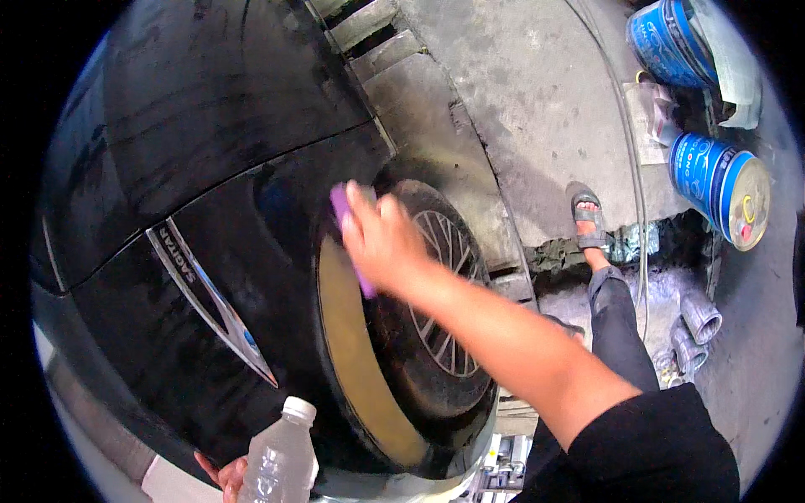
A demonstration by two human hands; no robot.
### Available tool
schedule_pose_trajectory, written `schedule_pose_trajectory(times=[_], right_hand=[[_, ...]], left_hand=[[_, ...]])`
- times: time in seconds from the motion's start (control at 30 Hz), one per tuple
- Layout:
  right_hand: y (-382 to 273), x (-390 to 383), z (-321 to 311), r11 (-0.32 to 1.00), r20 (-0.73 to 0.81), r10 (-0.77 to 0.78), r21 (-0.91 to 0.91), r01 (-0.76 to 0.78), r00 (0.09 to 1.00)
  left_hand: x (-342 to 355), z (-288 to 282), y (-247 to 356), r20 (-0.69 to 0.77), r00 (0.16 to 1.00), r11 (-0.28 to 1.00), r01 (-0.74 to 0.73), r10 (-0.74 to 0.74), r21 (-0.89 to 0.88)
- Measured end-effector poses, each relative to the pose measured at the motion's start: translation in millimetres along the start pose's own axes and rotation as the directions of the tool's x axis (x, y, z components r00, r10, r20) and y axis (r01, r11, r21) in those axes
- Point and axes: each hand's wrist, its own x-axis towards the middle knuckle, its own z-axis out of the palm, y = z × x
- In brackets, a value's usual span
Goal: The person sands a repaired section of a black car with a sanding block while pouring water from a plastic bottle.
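My right hand is closed over a long purple sanding block, slightly blurred, at the edge of the wheel arch. Most of the block hides under my fingers. Below it, a tan strip of filler curves along the arch of the black car fender. The wheel, with its spoked rim, sits just right of the strip, partly behind my forearm. At the lower edge, my left hand grips a clear plastic bottle with a white cap, held upright over the car's body.
A chrome trim piece lies along the fender. Blue buckets stand on the concrete floor at the right, near a cable. Silvery cylinders lie below them. My sandalled foot is beside a broken floor edge.
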Motion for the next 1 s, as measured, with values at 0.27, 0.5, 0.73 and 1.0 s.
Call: schedule_pose_trajectory(times=[0.27,0.5,0.73,1.0], right_hand=[[-29,-101,-5,0.962,-0.029,-0.269,0.037,0.27,0.963],[-9,7,0,0.997,0.046,0.013,-0.072,-0.009,0.999],[-33,-90,-3,0.951,-0.117,-0.308,-0.003,0.31,0.944],[-30,-65,1,0.986,0.018,-0.161,-0.041,0.162,0.987]], left_hand=[[15,2,20,-0.154,0.978,0.982,-0.157,0.14,-0.103],[25,9,17,-0.061,0.996,0.983,-0.077,0.068,-0.168],[11,7,20,-0.086,0.996,0.987,0.003,-0.017,-0.162],[23,6,21,-0.106,0.988,0.97,-0.135,0.115,-0.201]])
